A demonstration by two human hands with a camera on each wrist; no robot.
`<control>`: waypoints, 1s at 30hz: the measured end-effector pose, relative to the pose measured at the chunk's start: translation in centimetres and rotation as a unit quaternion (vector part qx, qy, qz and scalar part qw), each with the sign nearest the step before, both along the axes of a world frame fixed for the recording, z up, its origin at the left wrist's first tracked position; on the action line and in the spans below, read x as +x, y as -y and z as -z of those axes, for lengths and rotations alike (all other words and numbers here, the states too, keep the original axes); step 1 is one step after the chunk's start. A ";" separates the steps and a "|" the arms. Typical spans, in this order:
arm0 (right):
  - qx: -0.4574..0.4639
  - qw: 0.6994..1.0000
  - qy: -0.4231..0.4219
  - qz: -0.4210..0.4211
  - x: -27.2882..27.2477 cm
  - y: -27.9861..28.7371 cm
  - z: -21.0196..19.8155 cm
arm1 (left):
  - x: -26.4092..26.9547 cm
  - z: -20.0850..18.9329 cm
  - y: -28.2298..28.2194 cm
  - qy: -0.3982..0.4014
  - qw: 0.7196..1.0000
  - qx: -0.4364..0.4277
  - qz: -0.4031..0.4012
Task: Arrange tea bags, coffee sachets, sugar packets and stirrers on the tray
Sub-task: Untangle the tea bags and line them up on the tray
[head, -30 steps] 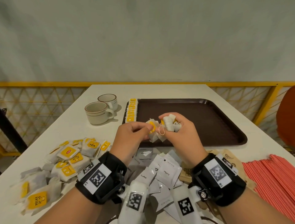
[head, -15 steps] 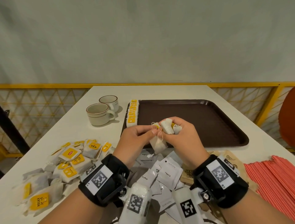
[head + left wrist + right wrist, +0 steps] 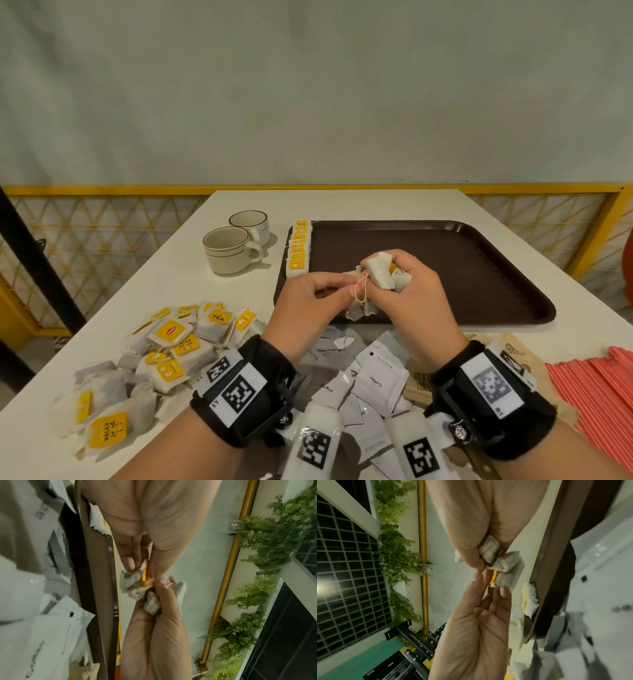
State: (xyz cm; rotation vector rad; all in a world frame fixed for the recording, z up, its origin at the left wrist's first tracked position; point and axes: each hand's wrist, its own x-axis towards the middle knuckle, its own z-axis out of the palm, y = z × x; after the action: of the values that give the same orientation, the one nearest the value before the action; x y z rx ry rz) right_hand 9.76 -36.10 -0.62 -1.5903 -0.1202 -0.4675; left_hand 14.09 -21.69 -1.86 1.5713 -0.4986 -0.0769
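Note:
My right hand grips a bunch of white tea bags just above the near left part of the dark brown tray. My left hand pinches one tea bag by its yellow tag and string, and the bag hangs between the two hands. In the left wrist view my left hand pinches that tea bag beside the bunch. In the right wrist view my right hand squeezes the bunch. A row of tea bags stands along the tray's left edge.
Loose tea bags are heaped on the white table at the left. Coffee sachets lie under my wrists, with brown sugar packets and red stirrers to the right. Two cups stand left of the tray.
My left hand has drawn one tea bag down and out of the bunch, so it now hangs below the hands. Both hands stay over the tray's near edge.

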 end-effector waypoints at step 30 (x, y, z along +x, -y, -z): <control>0.120 0.978 -0.147 -0.090 0.5 1.9 -1.1 | 1.7 0.2 -1.2 0.004 0.996 -0.030 -0.080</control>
State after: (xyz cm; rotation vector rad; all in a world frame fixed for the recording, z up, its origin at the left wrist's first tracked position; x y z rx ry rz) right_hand 10.30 -38.02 0.49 -1.3781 0.0179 -0.0962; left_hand 15.81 -20.46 -2.04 1.5478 -0.3761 0.0649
